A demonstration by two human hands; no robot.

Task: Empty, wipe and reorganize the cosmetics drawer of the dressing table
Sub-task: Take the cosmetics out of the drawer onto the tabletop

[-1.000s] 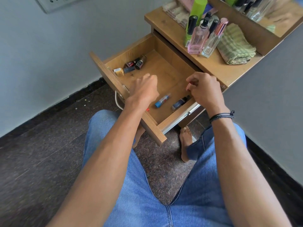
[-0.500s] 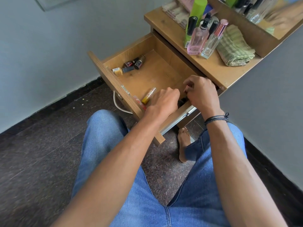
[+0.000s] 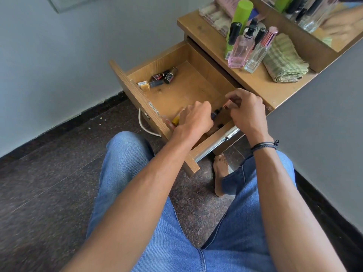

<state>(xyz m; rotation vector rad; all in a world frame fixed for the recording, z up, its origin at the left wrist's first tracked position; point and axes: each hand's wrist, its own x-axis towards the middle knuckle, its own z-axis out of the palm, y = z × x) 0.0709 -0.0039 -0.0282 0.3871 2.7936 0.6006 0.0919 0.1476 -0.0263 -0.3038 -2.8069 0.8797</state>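
I am facing the smooth wooden worktop (image 3: 261,83), its boxy wooden drawer (image 3: 196,89) standing pulled out, bare base showing in the middle. My left hand (image 3: 193,118) is curling its fingers (image 3: 205,107) round a small dark bottle (image 3: 214,114) near the front edge. My right hand (image 3: 247,110) is pinching a slim pink tube (image 3: 227,104). Four nail-polish bottles (image 3: 161,78) are lying in the far-left corner.

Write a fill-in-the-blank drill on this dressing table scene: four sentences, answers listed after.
1. The drawer is ____, not closed.
2. The folded striped cloth on the tabletop is mostly ____.
3. The right hand, pinching a small item, wears a ____ wristband.
4. The pump-topped perfume bottle is tinted ____.

Answers: open; green; black; pink.
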